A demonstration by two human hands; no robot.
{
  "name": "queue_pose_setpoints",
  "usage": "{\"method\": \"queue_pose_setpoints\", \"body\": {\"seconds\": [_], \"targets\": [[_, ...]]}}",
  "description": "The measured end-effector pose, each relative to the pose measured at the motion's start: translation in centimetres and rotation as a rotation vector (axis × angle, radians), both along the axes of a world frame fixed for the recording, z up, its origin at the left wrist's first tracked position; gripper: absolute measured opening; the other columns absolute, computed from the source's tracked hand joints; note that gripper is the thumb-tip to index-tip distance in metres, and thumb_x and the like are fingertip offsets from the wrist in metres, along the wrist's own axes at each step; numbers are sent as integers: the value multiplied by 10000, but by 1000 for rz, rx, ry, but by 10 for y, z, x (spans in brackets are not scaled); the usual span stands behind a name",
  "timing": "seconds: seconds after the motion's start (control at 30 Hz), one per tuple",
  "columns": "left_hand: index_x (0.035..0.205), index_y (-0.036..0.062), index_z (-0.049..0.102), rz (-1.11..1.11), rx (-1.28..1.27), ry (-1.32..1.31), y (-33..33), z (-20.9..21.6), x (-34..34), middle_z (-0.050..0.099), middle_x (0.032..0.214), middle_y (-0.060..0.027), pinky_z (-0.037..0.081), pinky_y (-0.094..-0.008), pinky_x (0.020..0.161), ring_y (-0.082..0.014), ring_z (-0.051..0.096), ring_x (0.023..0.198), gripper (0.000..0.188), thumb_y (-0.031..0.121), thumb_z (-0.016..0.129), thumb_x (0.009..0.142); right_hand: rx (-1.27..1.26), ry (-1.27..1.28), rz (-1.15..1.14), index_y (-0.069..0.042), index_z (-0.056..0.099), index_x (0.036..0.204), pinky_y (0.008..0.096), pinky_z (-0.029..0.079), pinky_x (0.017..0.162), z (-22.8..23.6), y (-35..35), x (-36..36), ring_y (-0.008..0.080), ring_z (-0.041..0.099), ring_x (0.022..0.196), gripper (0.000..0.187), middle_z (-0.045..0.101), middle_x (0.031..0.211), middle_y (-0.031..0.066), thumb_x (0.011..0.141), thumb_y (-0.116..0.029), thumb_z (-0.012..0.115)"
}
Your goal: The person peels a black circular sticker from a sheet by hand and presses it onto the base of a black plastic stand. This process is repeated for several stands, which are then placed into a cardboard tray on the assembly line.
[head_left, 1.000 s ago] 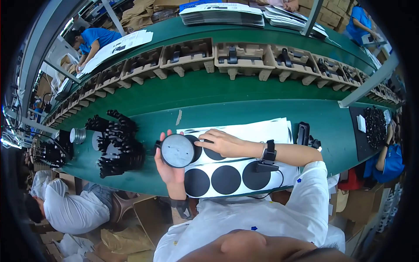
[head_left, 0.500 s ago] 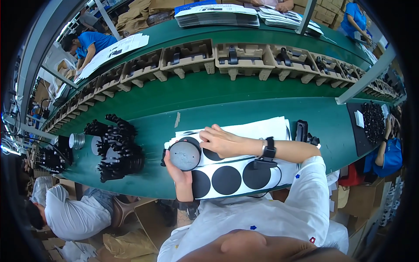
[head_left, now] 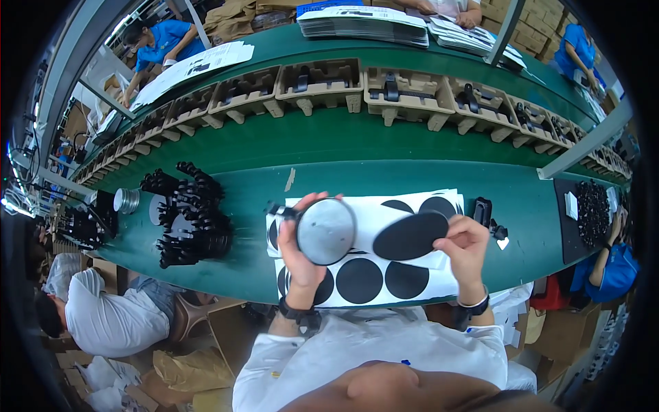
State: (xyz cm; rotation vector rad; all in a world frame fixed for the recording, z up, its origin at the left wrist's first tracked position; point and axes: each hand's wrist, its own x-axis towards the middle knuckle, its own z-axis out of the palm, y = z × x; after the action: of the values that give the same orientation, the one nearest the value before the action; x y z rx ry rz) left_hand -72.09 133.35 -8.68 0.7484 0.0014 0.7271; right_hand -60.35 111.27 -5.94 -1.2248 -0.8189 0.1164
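Note:
My left hand [head_left: 301,264] is closed around a round base [head_left: 327,232] with a grey face and a dark rim, its face tilted up. A small black part juts out beside the fingers. Pinched by its right edge in my right hand [head_left: 468,248] is a black round sticker [head_left: 410,235], tilted above the sheets and apart from the base. Below both hands lie white sheets [head_left: 343,255] bearing rows of black round stickers [head_left: 359,280].
Black parts [head_left: 195,216] are heaped at the left, with stacked silver discs [head_left: 126,200] beyond. A black piece [head_left: 482,211] lies right of the sheets. Cardboard trays [head_left: 319,86] line the far side. A person [head_left: 607,275] sits at the far right, near a dark mat [head_left: 568,237].
My right hand has moved right, away from the base, and now holds a black round sticker out in the open. My left hand has shifted right and slightly up with the base.

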Motion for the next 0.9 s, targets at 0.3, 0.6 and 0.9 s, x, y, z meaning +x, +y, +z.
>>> {"method": "queue_pose_setpoints", "body": {"seconds": [0.3,0.6,0.9], "targets": [[1272,-1,427,-136,41,-96,-32,31,19,478,1296,-155,361,-491,1026,-398,434,1234,579,438,245,942,217,498,260,-31,532,768,245,540,545,1,52,-32,129,592,634,148,534,730,45,789,54,652],[1295,19,401,-161,28,-141,-27,38,10,461,1311,-138,372,-488,1020,-407,417,1248,572,443,232,950,222,530,277,-39,534,764,243,539,549,-3,64,-42,122,601,649,146,547,741,51,799,33,656],[1285,21,407,-175,1,-159,-19,43,3,449,1312,-144,382,-484,1010,-409,417,1248,585,455,320,903,215,495,263,-30,541,772,236,538,547,1,74,-50,116,598,639,139,545,739,49,795,47,655]]}}
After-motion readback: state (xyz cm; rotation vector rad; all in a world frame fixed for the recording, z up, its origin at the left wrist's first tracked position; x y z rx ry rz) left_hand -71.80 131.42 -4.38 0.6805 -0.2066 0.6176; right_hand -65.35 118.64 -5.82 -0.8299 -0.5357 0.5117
